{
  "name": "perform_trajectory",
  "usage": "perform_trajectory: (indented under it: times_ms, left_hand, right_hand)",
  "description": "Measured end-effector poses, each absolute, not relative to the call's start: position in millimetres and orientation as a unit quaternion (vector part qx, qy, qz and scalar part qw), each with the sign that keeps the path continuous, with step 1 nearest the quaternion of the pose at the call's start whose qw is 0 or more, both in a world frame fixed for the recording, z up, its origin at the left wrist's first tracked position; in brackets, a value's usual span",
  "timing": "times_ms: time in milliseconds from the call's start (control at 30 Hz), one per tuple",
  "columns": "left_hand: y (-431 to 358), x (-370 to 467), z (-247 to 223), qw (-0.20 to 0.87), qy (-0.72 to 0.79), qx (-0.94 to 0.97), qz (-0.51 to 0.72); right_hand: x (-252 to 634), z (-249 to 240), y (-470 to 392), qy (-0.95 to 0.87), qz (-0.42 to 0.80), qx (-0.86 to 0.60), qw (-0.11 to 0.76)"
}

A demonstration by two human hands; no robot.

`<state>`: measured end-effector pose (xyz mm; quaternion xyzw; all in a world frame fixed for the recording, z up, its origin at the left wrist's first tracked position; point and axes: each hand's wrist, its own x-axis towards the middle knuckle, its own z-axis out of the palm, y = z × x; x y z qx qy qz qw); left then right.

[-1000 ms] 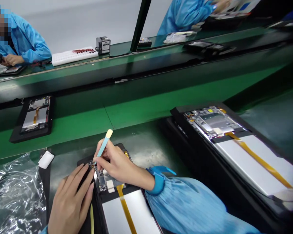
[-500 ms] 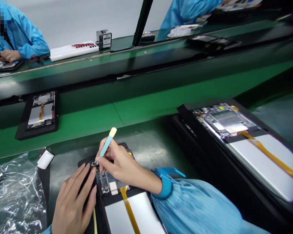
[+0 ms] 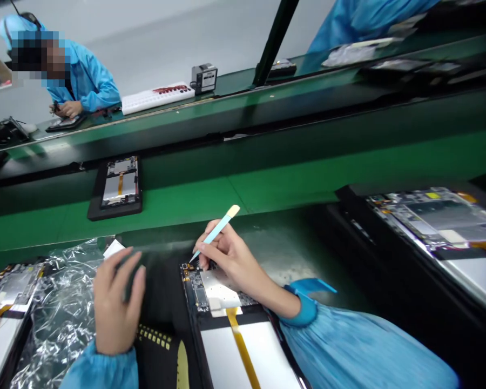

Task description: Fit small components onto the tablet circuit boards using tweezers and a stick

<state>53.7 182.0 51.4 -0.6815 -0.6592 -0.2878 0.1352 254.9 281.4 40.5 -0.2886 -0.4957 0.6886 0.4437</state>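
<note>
An opened tablet (image 3: 243, 346) lies in front of me, with circuit boards at its top, a silver-white battery below and an orange ribbon cable (image 3: 242, 343) running over it. My right hand (image 3: 222, 248) pinches a light blue stick (image 3: 216, 232) with a cream end; its pointed tip meets the tablet's top left corner beside a small square camera part (image 3: 185, 266). My left hand (image 3: 117, 302) is raised left of the tablet, fingers apart and holding nothing, near a white paper piece (image 3: 113, 249). Below it lies a black sheet with yellow pieces (image 3: 157, 337).
Clear plastic wrap (image 3: 60, 313) lies at the left beside another opened tablet (image 3: 14, 297). Stacked tablets in black trays (image 3: 441, 227) stand at the right. One more tablet (image 3: 120, 181) rests on the green belt (image 3: 194, 194). A person in blue (image 3: 91, 75) works across.
My left hand has lifted off the tablet and moved left, fingers spread. The right hand still holds the stick at the tablet's corner. The view has turned left, showing another tablet there.
</note>
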Motion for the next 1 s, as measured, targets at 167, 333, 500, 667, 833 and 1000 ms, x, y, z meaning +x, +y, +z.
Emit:
perform_trajectory:
  times_ms: [167,333,500,667,833,1000]
  left_hand:
    - [194,12,32,0.175,-0.736,-0.595,-0.271]
    - [199,7,20,0.151,-0.745,-0.595,-0.259]
    - [193,22,33,0.129,-0.745,-0.560,-0.339]
    - [176,52,56,0.053,-0.712,-0.587,-0.381]
    - [163,74,66,-0.058,-0.638,-0.641,-0.422]
    - [156,86,71,-0.137,-0.577,-0.675,-0.439]
  right_hand:
    - [254,42,281,-0.514,0.680,-0.291,0.434]
    - [254,42,281,-0.515,0.680,-0.291,0.433]
    - [254,41,282,-0.506,0.686,-0.283,0.440]
    - [254,58,274,-0.493,0.683,-0.244,0.481]
    - [259,93,237,-0.523,0.670,-0.170,0.498]
    - [264,98,206,-0.612,0.582,-0.182,0.502]
